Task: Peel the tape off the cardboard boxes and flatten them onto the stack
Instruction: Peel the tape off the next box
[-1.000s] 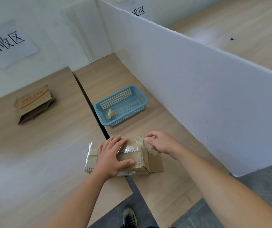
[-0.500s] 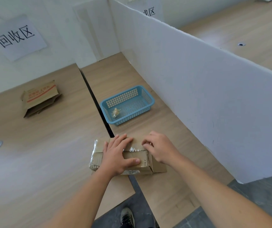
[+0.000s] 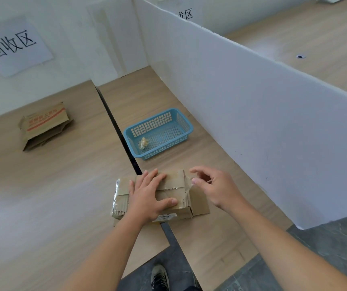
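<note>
Atop the corrugated box point(image 3: 173, 179), left hand point(image 3: 147, 198) lies flat; right hand point(image 3: 215, 191) pinches glossy tape point(image 3: 188, 188)

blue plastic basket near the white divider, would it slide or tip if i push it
The blue perforated plastic basket is probably light: its walls are open mesh and it holds only a small crumpled wad of tape. Being low and wide, it would likely slide on the smooth wooden table rather than tip.
</note>
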